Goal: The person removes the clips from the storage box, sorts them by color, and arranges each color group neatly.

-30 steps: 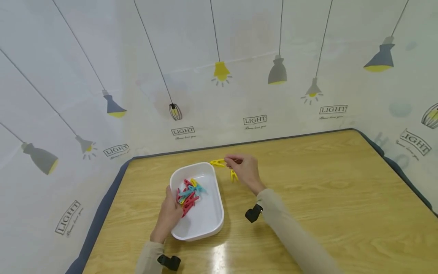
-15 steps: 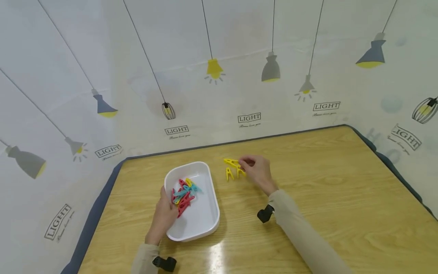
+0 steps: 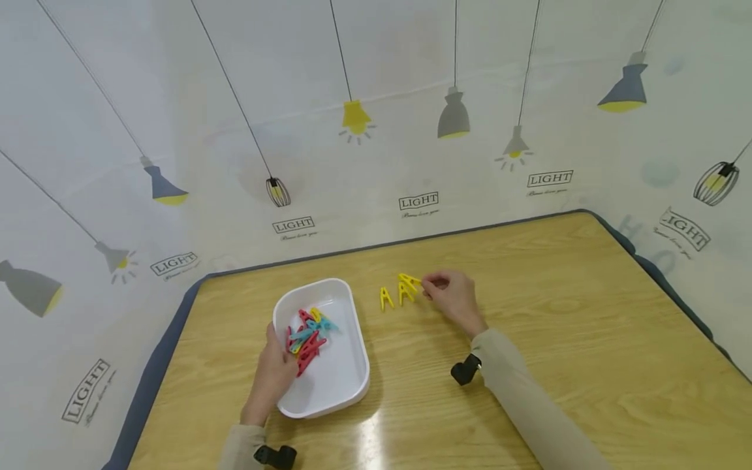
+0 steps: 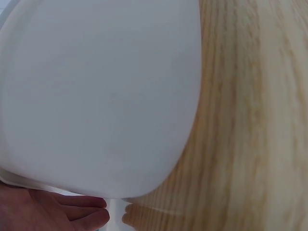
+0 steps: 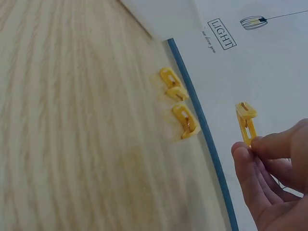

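Observation:
My left hand grips the left side of a white plastic tray, the thumb over its rim. Inside the tray lies a small heap of red, teal and yellow clothespins. My right hand pinches one end of a yellow clothespin between thumb and fingertips, above the table. Two more yellow clothespins stand on the table beneath and left of it, one farther left and one nearer the hand. In the left wrist view the tray's outer wall fills much of the picture, fingers below it.
A wood-grain table carries everything. Its dark blue edging runs along a wall covering printed with hanging lamps. Each wrist bears a small black camera, such as the right one.
My right hand has moved right, away from the tray, with the pinched yellow clothespin. A second yellow clothespin on the table has come into sight. The left hand still grips the tray.

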### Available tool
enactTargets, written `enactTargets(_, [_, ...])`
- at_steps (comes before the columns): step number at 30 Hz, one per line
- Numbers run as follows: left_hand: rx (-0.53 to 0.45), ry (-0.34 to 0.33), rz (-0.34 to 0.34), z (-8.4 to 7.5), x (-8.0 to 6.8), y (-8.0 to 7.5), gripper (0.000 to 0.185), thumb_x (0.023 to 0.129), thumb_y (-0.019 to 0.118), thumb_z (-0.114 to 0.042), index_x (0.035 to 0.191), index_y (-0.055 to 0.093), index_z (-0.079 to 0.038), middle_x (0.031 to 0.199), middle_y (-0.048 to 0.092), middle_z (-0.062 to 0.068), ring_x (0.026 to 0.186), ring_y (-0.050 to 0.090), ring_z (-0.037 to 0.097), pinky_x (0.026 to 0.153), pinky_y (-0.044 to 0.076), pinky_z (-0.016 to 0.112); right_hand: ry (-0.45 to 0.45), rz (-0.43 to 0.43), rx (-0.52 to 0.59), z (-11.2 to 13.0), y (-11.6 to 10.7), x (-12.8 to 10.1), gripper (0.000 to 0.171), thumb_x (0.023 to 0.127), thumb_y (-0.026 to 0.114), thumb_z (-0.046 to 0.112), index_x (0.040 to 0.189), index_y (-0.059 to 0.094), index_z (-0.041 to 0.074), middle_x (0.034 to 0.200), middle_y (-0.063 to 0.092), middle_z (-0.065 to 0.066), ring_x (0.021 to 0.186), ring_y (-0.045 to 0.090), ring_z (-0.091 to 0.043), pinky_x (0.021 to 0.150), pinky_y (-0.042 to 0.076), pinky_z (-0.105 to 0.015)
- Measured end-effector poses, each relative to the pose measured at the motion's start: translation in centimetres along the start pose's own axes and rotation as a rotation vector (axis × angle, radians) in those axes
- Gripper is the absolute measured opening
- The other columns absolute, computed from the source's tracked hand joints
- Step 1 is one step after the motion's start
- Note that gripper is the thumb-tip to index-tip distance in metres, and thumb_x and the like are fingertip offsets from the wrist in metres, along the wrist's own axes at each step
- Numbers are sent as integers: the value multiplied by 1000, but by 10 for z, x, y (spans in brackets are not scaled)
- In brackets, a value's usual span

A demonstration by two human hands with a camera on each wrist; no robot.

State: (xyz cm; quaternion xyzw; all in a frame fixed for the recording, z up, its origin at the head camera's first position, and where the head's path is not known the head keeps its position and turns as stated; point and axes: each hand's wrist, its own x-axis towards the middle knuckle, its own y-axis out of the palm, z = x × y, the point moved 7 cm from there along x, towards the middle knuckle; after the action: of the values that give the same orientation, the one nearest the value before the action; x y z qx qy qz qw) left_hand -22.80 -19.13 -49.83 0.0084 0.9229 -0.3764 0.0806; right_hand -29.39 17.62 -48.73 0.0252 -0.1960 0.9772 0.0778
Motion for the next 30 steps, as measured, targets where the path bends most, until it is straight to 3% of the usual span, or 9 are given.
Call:
enactTargets(9, [8,17,-14,-1,-5,0,80,90,42,7,158,1,6,154,32,39,131,49,45,103,50,60,56,-111,-48,-22,-8,-5,11,90,72,12,92,76,2,86,77,-14,68,72,-17,53,52,-16])
enactTargets(15, [-5,-10,8,1,-5,-2,81,92,41,6,159,-3,3,157,28,37,133,48,46,99,53,58,83,-140,-97,-28,-7,-4,13,88,70,17,90,77,6,79,75,-8,60,63,-10,53,48,-20])
enactTargets(22, [-16,-10,17,0,-6,-1,80,93,40,5,159,-3,2,158,27,36,136,46,48,99,53,59,112,-177,-141,-38,-8,-6,11,86,68,17,86,75,8,72,72,-5,61,61,-13,56,46,-22])
enactTargets(30, [-12,-6,16,-3,-3,0,79,93,41,5,159,-1,1,157,29,36,135,46,47,100,52,60,81,-135,-160,-37,-6,-6,10,86,73,16,89,75,6,79,73,-8,68,63,-17,58,47,-22])
